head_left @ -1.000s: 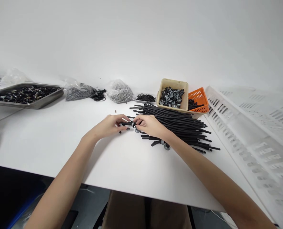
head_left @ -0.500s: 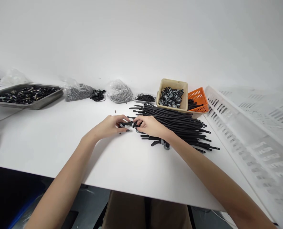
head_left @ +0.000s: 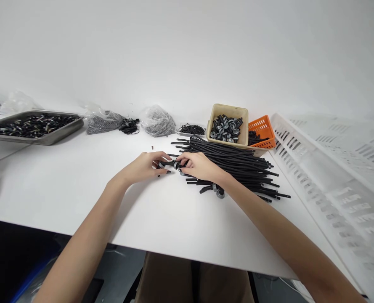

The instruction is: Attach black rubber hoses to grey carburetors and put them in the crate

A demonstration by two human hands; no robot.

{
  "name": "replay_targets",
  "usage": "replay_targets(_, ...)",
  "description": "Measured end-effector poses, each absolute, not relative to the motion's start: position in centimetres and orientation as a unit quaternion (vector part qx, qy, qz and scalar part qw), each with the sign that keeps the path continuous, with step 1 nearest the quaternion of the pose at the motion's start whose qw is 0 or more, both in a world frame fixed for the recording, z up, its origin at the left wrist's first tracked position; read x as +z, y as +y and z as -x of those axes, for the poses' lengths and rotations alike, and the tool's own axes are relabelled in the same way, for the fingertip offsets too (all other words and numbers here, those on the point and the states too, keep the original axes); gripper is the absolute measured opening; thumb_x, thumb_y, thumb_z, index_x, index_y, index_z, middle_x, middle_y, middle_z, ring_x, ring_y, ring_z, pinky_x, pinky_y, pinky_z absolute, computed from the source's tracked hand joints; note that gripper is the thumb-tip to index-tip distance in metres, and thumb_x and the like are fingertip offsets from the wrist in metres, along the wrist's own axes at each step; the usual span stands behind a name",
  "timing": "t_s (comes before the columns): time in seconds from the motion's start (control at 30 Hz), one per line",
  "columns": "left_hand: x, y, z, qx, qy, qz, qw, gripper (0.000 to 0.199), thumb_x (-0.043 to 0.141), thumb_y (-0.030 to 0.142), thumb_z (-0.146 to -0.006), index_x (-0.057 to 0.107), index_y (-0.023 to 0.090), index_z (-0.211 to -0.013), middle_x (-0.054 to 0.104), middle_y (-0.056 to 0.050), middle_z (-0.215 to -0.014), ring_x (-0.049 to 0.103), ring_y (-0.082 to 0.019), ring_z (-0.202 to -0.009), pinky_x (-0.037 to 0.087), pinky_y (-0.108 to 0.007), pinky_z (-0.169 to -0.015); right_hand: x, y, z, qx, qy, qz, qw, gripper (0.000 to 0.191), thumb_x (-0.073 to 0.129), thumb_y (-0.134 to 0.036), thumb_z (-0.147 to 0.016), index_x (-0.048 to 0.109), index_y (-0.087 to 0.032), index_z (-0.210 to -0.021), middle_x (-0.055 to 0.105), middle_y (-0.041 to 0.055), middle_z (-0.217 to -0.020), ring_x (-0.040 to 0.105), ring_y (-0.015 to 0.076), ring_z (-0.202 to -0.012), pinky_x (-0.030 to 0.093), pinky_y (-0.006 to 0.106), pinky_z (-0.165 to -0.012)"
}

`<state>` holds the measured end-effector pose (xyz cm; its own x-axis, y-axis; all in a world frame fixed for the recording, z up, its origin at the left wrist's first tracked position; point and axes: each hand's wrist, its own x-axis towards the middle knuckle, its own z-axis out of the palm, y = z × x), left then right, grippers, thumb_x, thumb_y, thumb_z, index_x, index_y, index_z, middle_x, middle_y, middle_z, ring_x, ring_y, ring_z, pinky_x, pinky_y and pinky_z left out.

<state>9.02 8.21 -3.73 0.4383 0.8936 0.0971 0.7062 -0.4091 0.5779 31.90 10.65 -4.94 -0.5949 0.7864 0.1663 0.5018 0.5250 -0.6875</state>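
Little has changed: the left hand (head_left: pixel 142 167) and right hand (head_left: pixel 202 167) stay close together over the same spot, so the work remains between them. The fingers of both are drawn in narrow around a black piece with grey rings (head_left: pixel 176 165), just off the left end of the black rods (head_left: pixel 231 162); its far details seem partly hidden by the grip. The white worktop (head_left: pixel 161 214) carries a cream bin (head_left: pixel 245 126) and orange basket (head_left: pixel 271 134) at far right, a metal tray (head_left: pixel 52 137) at far left, and a pale wall (head_left: pixel 174 50) stands behind.
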Motion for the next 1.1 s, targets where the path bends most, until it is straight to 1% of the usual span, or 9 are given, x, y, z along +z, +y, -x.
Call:
replay_targets(0.27,-3.70,8.14,-9.03,0.214,0.488,-0.812,0.239,0.043,0.061,0.054,-0.078,0.062,0.024,-0.110,0.071,-0.007,-0.112,0.067,-0.023,-0.094,0.056,-0.038,-0.083,-4.57,10.91,-32.42,0.305,-0.841,0.373,0.243,0.031,0.059,-0.012,-0.079,0.066,-0.018,-0.109,0.072,0.0042,-0.093,0.066,0.0106,-0.076,0.050,0.020,-0.070)
replay_targets(0.47,-3.67,8.15,-8.92,0.213,0.494,-0.812,0.228,0.040,0.060,0.053,-0.080,0.063,0.025,-0.108,0.071,-0.006,-0.111,0.068,-0.023,-0.094,0.057,-0.036,-0.081,-5.30,10.88,-32.10,0.306,-0.844,0.368,0.243,0.031,0.057,-0.014,-0.081,0.066,-0.018,-0.110,0.070,0.0034,-0.087,0.065,0.0117,-0.075,0.050,0.022,-0.071)
replay_targets(0.67,-3.62,8.08,-8.92,0.225,0.488,-0.809,0.239,0.038,0.063,0.052,-0.077,0.065,0.024,-0.103,0.072,-0.006,-0.108,0.068,-0.023,-0.096,0.056,-0.036,-0.083,-5.12,10.49,-31.84,0.307,-0.844,0.365,0.245,0.034,0.052,-0.011,-0.081,0.064,-0.019,-0.112,0.069,0.0036,-0.089,0.065,0.0115,-0.077,0.049,0.022,-0.071)
replay_targets(0.87,-3.41,7.91,-9.22,0.222,0.484,-0.810,0.245,0.035,0.064,0.048,-0.078,0.065,0.024,-0.104,0.073,-0.004,-0.107,0.068,-0.021,-0.090,0.055,-0.034,-0.081,-5.13,10.39,-31.70,0.315,-0.844,0.360,0.242,0.034,0.053,-0.012,-0.083,0.062,-0.021,-0.115,0.070,0.0034,-0.091,0.065,0.0114,-0.077,0.048,0.021,-0.069)
replay_targets(1.0,-3.24,7.81,-9.30,0.215,0.483,-0.815,0.238,0.032,0.056,0.048,-0.084,0.068,0.024,-0.101,0.073,-0.003,-0.103,0.067,-0.018,-0.080,0.055,-0.031,-0.075,-5.14,10.35,-31.62,0.304,-0.849,0.358,0.244,0.034,0.054,-0.011,-0.082,0.063,-0.020,-0.114,0.070,0.0039,-0.092,0.066,0.0116,-0.080,0.048,0.021,-0.071)
replay_targets(1.1,-3.34,7.86,-9.26,0.210,0.482,-0.817,0.234,0.030,0.052,0.045,-0.087,0.070,0.023,-0.099,0.074,-0.003,-0.098,0.066,-0.016,-0.076,0.054,-0.029,-0.074,-5.17,10.36,-31.60,0.299,-0.851,0.358,0.243,0.034,0.053,-0.010,-0.083,0.063,-0.020,-0.113,0.069,0.0036,-0.092,0.065,0.0112,-0.078,0.047,0.021,-0.070)
